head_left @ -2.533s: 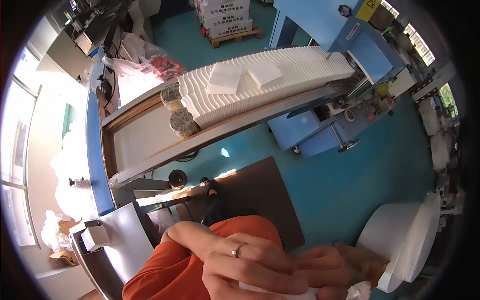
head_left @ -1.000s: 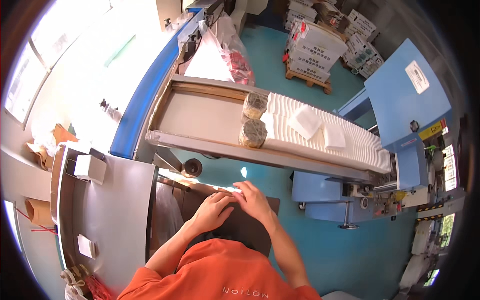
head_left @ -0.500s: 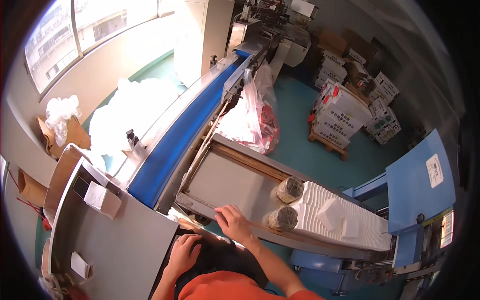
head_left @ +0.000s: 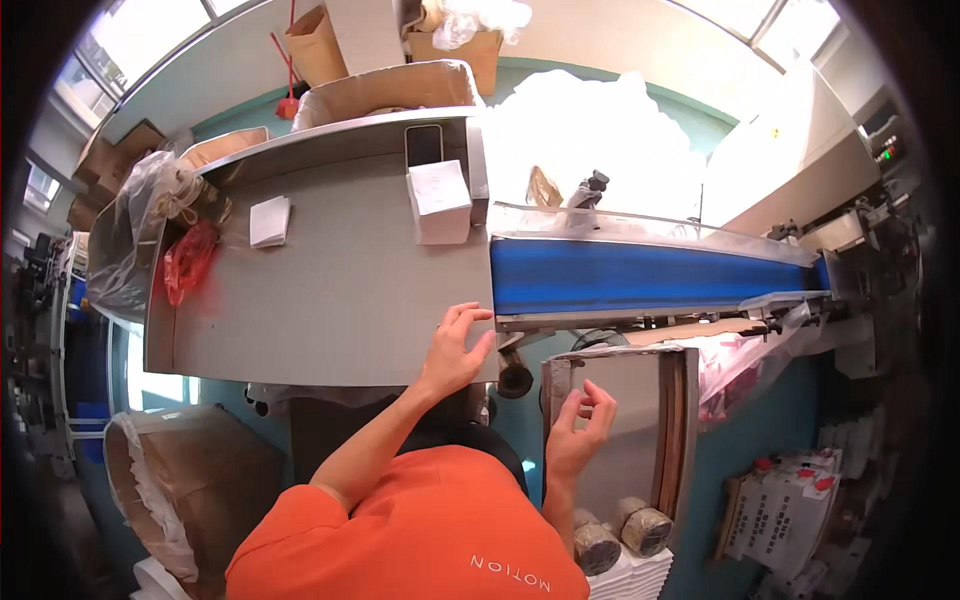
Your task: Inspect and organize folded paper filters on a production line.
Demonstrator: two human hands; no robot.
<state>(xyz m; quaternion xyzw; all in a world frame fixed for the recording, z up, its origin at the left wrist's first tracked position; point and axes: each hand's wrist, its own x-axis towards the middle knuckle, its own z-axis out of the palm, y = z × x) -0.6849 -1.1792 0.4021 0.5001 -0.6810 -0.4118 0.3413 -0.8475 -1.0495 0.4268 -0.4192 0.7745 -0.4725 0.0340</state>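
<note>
My left hand (head_left: 458,352) is over the right edge of a grey metal table (head_left: 330,310), fingers apart and nothing in them. Close by, my right hand (head_left: 584,430) hovers over a shallow grey trough (head_left: 630,390), its fingers loosely curled, thumb apart, and it too is empty. A blue conveyor belt (head_left: 640,275) starts just beyond my left fingertips. On the table stand a stack of white cards or papers (head_left: 440,198) and a smaller white stack (head_left: 269,221). A dark-screened phone (head_left: 424,145) lies behind the larger stack.
Two tape-wrapped cylinders (head_left: 645,527) sit in the trough beside a row of white pieces (head_left: 640,582). A red plastic bag (head_left: 190,262) lies at the table's left end. A large cardboard container (head_left: 200,470) stands at lower left, and boxes (head_left: 785,510) are piled at lower right.
The view has swung left, bringing the whole table into sight. My left hand has moved from near my lap to the table's edge. My right hand stays near the trough, fingers more curled.
</note>
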